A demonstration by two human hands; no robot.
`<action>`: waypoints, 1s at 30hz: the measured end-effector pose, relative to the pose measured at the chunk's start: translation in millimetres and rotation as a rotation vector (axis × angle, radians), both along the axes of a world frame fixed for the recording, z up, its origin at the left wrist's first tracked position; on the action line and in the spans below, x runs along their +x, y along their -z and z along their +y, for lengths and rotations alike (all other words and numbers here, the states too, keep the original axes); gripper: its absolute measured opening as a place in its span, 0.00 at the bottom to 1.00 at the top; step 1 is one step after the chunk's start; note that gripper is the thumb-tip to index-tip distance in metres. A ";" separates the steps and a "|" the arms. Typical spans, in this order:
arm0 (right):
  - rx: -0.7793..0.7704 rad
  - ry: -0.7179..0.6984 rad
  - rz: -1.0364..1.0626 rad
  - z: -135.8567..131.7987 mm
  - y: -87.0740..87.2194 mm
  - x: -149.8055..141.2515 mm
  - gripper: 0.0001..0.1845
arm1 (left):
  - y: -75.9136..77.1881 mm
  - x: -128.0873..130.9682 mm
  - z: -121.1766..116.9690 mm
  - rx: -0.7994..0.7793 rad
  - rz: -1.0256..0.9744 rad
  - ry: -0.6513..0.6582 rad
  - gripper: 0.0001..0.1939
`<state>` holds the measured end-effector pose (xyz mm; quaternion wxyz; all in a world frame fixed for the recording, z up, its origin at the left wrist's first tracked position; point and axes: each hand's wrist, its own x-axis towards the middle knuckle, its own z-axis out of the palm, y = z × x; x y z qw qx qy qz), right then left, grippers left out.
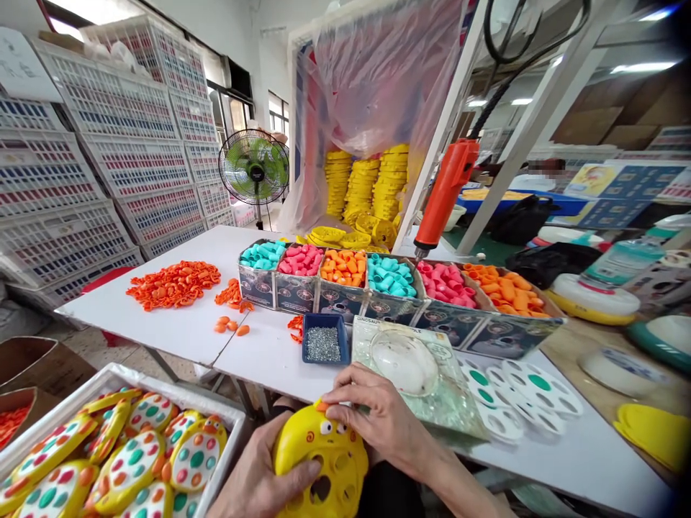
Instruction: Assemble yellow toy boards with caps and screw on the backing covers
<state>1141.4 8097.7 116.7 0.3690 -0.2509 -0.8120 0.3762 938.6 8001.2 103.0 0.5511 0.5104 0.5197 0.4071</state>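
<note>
A yellow plastic toy shell (291, 450) with a cartoon face and round holes is in front of me at the table's near edge. My left hand (259, 464) grips its left side, thumb across the front. At its top, the fingers of my right hand (378, 406) pinch a small orange piece (322, 406) against the shell; the fingertips partly hide it. Beyond my hands stand a dark blue tray (324, 319) of small metal screws and a clear-wrapped pad (453, 403). White panels (504, 424) with round holes, some filled green, lie to the right.
Open boxes (340, 301) of teal, pink and orange pieces line the table. An orange electric screwdriver (448, 191) hangs above. Orange parts (175, 283) are heaped left. A white crate (237, 424) holds spotted toys at lower left. Yellow shells (361, 187) are stacked behind.
</note>
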 end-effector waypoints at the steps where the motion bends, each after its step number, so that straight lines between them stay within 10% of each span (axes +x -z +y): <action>1: -0.053 0.001 0.015 -0.7 1.3 -0.2 0.09 | -1.4 0.6 -0.3 0.002 0.014 0.000 0.25; 13: -0.666 -0.132 -0.023 -1.1 -5.2 1.6 0.21 | -7.4 -11.8 -8.9 0.120 0.454 0.009 0.12; 30: -0.613 -0.199 -0.011 -17.4 -1.9 8.0 0.20 | -34.8 -2.6 -9.3 0.108 0.597 0.146 0.07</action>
